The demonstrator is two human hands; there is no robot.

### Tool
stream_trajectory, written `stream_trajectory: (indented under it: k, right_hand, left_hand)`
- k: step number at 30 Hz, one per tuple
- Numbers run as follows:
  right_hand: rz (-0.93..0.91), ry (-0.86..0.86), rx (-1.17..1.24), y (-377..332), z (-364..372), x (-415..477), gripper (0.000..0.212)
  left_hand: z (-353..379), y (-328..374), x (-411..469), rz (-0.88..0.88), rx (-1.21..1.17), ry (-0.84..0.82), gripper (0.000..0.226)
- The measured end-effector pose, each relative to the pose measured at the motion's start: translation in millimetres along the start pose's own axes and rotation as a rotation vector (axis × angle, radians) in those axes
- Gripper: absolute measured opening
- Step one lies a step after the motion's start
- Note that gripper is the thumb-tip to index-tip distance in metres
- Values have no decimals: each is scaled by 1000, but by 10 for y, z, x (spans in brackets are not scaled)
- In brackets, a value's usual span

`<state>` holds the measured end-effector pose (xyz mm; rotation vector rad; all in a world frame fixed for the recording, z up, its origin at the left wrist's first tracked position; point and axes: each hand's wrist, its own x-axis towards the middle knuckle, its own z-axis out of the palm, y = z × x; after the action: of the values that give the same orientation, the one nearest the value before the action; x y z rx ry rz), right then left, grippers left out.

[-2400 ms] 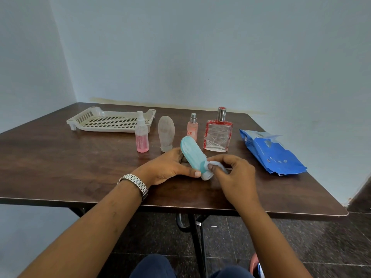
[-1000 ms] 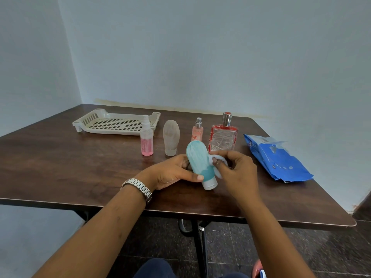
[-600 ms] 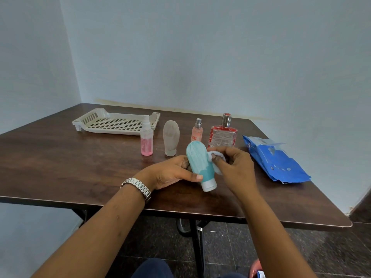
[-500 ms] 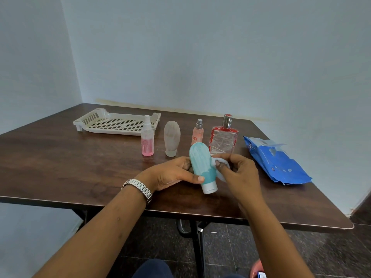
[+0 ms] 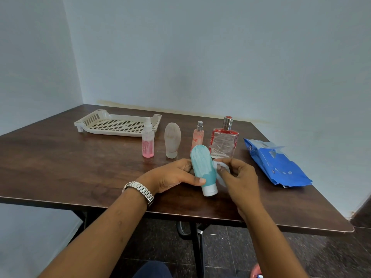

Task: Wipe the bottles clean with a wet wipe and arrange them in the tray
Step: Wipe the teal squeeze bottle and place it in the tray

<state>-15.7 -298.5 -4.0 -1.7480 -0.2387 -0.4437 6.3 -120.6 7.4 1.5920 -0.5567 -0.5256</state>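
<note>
Teal bottle [image 5: 202, 167] partly hides peach sprayer [image 5: 198, 137] behind.

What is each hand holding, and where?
The left hand grips the teal bottle around its lower body, near the cap; the right hand pinches a white wet wipe against its side.

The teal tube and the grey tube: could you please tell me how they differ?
The teal tube is gripped tilted in the left hand, cap toward the person; the grey tube stands cap-down on the table. The teal tube shows wiped streaks; the grey tube looks uniformly dusty. Both are rounded tubes.
</note>
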Motion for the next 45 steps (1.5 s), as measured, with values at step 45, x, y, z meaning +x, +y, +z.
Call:
stream_trajectory:
  k: [45]
  right_hand:
    - [-162, 109, -203, -194, 177, 142, 14]
  left_hand:
    - [-8, -48, 36, 19, -37, 16, 32]
